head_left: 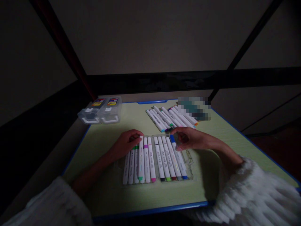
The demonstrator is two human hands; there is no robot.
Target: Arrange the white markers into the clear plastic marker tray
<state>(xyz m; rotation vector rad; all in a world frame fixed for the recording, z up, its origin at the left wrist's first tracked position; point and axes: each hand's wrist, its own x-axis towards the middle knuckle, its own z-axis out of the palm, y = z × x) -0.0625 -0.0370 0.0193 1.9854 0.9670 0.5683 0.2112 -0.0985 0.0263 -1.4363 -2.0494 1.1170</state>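
A clear plastic tray point(193, 175) lies in front of me with two side-by-side groups of white markers. My left hand point(128, 142) has its fingers curled at the top of a green-ended marker point(141, 160), which rests over the left group. Green and purple bands show on the neighbours. Over at the right group, my right hand point(191, 138) pinches a blue-capped marker point(180, 158) near its upper end, forefinger at the top and thumb along the side. Several markers with black, lime, dark red and grey ends lie left of it.
Beyond the tray lies a loose pile of white markers point(172, 116), beside a blurred-out patch point(194, 108). Two clear handled cases point(109, 114) stand at the far left. The pale green table point(131, 201) has a blue edge, and a wall rises behind it.
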